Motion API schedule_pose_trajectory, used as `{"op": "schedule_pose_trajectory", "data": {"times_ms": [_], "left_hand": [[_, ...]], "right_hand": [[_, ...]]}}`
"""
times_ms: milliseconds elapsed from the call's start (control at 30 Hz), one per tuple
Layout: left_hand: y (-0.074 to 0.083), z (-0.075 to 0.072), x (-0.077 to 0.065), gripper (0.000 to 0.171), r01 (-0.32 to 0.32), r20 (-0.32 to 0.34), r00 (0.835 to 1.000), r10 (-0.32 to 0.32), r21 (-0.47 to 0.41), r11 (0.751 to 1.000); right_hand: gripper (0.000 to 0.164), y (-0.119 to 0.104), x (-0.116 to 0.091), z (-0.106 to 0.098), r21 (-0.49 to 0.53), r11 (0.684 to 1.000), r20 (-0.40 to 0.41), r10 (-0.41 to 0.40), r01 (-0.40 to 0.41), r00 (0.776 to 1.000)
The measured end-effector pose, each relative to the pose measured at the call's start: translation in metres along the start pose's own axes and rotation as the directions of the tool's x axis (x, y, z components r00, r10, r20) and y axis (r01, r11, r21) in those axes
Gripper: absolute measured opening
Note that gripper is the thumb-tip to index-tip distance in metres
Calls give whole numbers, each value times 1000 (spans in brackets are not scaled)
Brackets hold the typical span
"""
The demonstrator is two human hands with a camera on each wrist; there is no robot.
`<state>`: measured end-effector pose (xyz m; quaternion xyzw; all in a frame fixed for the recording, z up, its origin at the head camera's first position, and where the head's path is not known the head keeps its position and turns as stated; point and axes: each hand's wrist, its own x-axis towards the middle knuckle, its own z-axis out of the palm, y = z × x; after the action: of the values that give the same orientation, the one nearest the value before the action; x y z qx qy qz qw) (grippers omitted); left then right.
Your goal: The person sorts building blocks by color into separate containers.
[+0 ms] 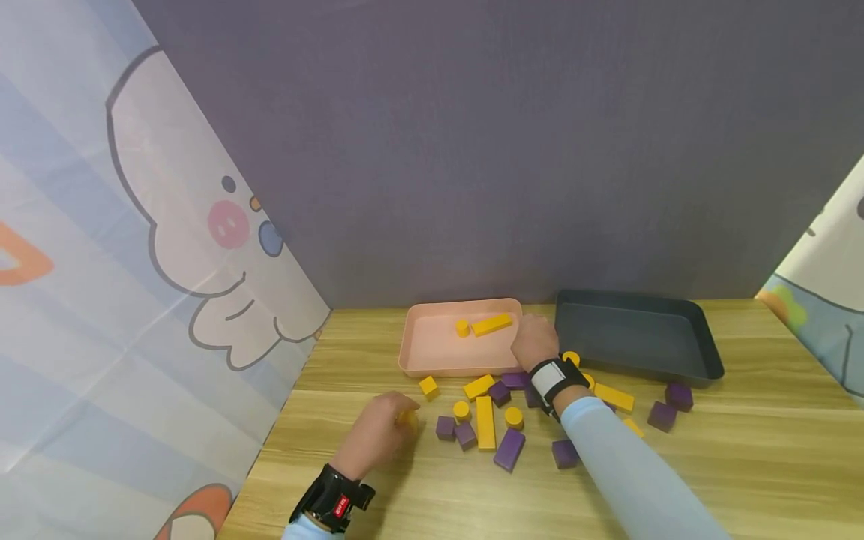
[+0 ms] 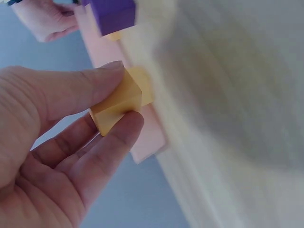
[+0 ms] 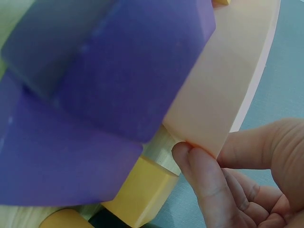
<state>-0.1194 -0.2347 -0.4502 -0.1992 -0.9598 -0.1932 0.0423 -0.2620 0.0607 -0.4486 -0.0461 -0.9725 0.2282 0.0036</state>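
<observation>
My left hand [image 1: 378,435] is over the table, left of the loose blocks. Between its thumb and fingertips it pinches a yellow block [image 2: 118,104], which looks like a cube in the left wrist view. At the right side of the shallow pink tray [image 1: 439,352], my right hand [image 1: 535,341] grips the tray's wall, thumb on one side and fingers on the other. Inside that tray lie a yellow cylinder [image 1: 462,328] and a long yellow block [image 1: 492,324]. Another yellow cube [image 1: 428,388] sits just in front of the tray.
A dark tray [image 1: 628,337] stands to the right of the pink one, against the grey back panel [image 1: 472,150]. Several yellow and purple blocks, among them a purple block [image 1: 509,450] and a long yellow block [image 1: 485,424], are scattered in front. Two purple cubes lie farther right.
</observation>
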Motion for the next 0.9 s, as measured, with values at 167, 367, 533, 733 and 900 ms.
{"op": "schedule_pose_trajectory", "data": {"times_ms": [167, 367, 533, 733, 900], "left_hand": [[5, -17, 9, 32, 10, -56, 998, -11, -17, 1000], [10, -37, 23, 36, 28, -105, 994, -33, -48, 998], [13, -46, 35, 32, 63, -141, 988, -71, -60, 996], [17, -47, 54, 31, 53, -198, 978, -65, -62, 997], [21, -38, 76, 31, 17, -211, 977, -32, -71, 997]], "right_hand": [[33, 1, 0, 0, -11, 1000, -6, -3, 3, 1000], [33, 2, 1, 2, -17, 1000, -12, -10, 10, 1000], [34, 1, 1, 4, -28, 1000, -25, -10, 10, 1000], [35, 1, 3, 6, -43, 999, -26, -21, 20, 999], [36, 2, 3, 5, -46, 999, -23, -26, 25, 999]]}}
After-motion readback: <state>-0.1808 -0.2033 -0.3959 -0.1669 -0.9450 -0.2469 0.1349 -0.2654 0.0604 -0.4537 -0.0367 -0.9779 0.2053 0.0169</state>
